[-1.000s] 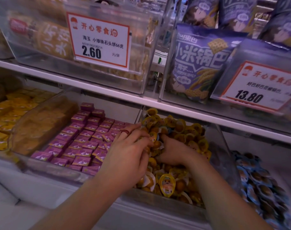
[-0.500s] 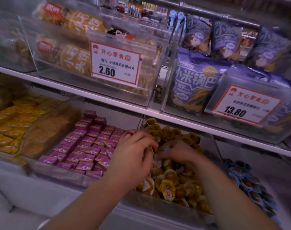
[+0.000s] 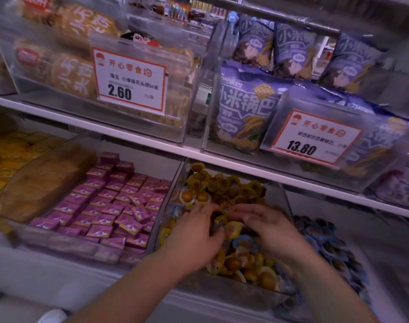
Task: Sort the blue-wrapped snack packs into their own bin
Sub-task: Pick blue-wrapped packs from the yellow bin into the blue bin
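Upper shelf [image 3: 152,138]: two clear bins [image 3: 140,127], tan packs and purple bags. Lower level: bins side by side — yellow packs [image 3: 10,159], purple boxes [image 3: 110,206], yellow cups [image 3: 236,190], blue cups [image 3: 324,238].

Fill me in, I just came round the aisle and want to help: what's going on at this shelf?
A person is digging with both hands in the clear bin of yellow-wrapped snack packs. The left hand and right hand lie on the pile with fingers spread. A few blue-wrapped snack packs are mixed in between the hands. The bin of blue packs sits just to the right. Whether either hand grips a pack cannot be told through the blur.
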